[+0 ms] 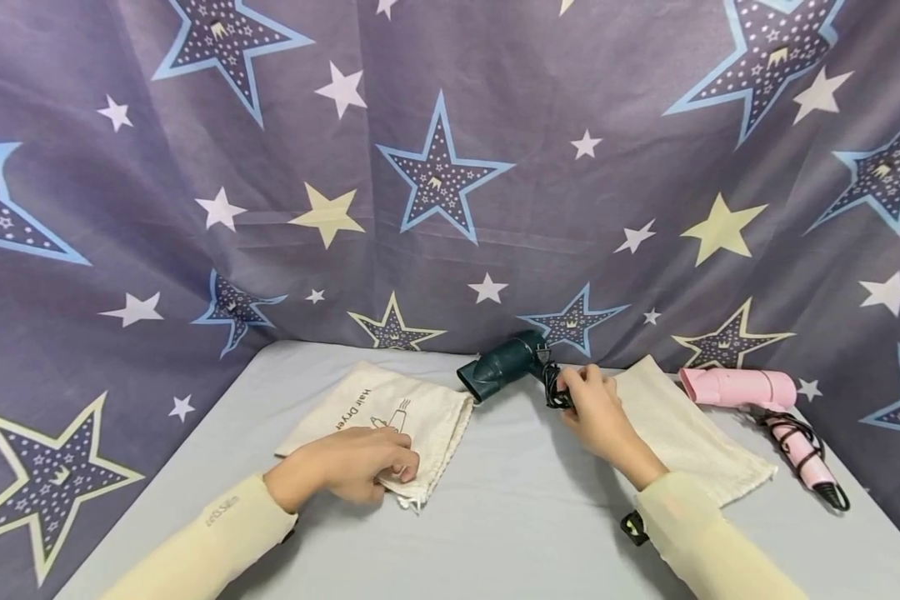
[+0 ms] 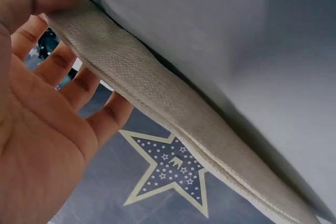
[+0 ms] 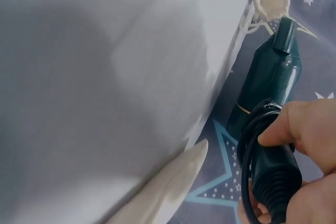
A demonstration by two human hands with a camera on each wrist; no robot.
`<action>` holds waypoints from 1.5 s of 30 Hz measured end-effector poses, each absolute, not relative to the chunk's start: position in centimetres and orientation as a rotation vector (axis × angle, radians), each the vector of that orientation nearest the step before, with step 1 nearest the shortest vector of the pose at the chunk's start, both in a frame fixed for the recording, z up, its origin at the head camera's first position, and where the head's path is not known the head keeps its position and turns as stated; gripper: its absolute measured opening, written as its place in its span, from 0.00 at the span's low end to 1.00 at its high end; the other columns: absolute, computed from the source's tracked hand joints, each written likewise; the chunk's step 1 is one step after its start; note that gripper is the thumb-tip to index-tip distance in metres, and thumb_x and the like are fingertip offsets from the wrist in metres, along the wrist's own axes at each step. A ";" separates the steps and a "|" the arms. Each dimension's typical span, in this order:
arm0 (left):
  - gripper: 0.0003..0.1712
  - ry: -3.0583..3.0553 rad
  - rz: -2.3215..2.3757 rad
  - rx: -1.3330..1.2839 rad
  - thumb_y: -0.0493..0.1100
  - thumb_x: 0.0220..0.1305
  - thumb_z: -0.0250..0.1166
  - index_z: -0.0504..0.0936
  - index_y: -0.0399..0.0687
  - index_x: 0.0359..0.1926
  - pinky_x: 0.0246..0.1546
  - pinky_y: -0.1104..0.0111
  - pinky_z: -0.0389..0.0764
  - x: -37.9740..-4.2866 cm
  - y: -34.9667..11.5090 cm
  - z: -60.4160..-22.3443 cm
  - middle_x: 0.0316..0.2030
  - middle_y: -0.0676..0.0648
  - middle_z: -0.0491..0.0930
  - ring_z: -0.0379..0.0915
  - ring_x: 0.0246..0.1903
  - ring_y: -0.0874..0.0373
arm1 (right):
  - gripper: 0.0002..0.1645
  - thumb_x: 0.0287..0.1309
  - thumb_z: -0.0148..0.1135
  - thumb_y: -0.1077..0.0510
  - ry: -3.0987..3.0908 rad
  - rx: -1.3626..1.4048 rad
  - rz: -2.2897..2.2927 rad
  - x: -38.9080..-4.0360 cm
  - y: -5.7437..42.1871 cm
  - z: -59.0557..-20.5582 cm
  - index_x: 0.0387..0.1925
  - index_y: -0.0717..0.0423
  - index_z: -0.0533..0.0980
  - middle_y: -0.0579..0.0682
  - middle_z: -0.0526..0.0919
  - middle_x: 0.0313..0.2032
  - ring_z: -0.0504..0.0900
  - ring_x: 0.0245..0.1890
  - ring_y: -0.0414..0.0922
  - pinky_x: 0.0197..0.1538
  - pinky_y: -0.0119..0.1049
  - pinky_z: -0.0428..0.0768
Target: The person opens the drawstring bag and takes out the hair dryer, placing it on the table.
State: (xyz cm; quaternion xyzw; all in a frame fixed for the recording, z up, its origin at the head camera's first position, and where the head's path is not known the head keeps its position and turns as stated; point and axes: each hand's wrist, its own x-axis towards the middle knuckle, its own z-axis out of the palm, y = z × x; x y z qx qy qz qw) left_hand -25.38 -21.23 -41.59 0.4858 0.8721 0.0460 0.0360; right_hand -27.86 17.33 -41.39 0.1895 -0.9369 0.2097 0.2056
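Observation:
A cream drawstring bag (image 1: 438, 421) printed "Hair Dryer" lies on the left half of the table. My left hand (image 1: 363, 462) pinches its near edge; the left wrist view shows the thumb on one face of the bag (image 2: 131, 72) and the fingers behind the other. To the right of the bag is a dark green hair dryer (image 1: 504, 367), its nozzle pointing toward the bag. My right hand (image 1: 600, 417) grips its handle, which has a black cord (image 3: 252, 135) wound round it. The right wrist view shows the thumb pressed on the cord and handle.
A second cream bag (image 1: 682, 433) lies flat to the right, partly behind my right hand. Beyond it is a pink hair dryer (image 1: 742, 389) with its cord wrapped round the handle. A star-patterned curtain (image 1: 450, 275) hangs behind the light grey table (image 1: 480, 533).

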 end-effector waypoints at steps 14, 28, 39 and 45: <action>0.14 2.673 0.221 1.497 0.48 0.50 0.70 0.73 0.65 0.35 0.32 0.72 0.69 -25.5 -20.1 -42.0 0.35 0.59 0.73 0.65 0.36 0.66 | 0.19 0.53 0.69 0.68 -2.756 0.278 0.659 -28.3 13.9 -41.7 0.43 0.56 0.70 0.63 0.68 0.44 0.68 0.42 0.67 0.32 0.53 0.69; 0.12 2.664 0.266 1.555 0.52 0.55 0.71 0.77 0.61 0.38 0.35 0.72 0.68 -25.4 -19.0 -42.1 0.35 0.58 0.73 0.65 0.37 0.64 | 0.21 0.56 0.71 0.65 -2.852 0.207 0.644 -28.5 12.5 -42.1 0.47 0.56 0.69 0.64 0.67 0.47 0.67 0.46 0.68 0.35 0.55 0.69; 0.12 2.664 0.223 1.550 0.50 0.56 0.71 0.76 0.59 0.37 0.35 0.72 0.69 -24.9 -18.4 -41.9 0.33 0.58 0.72 0.65 0.35 0.66 | 0.23 0.50 0.70 0.67 -2.904 0.172 0.635 -28.4 12.3 -41.6 0.47 0.57 0.71 0.65 0.68 0.47 0.68 0.47 0.68 0.37 0.58 0.71; 0.11 2.698 0.209 1.572 0.39 0.55 0.66 0.71 0.57 0.29 0.33 0.73 0.68 -24.6 -17.7 -42.1 0.29 0.61 0.65 0.62 0.29 0.66 | 0.24 0.48 0.69 0.68 -2.922 0.177 0.631 -28.4 12.4 -41.8 0.47 0.57 0.71 0.63 0.68 0.45 0.68 0.45 0.67 0.36 0.58 0.71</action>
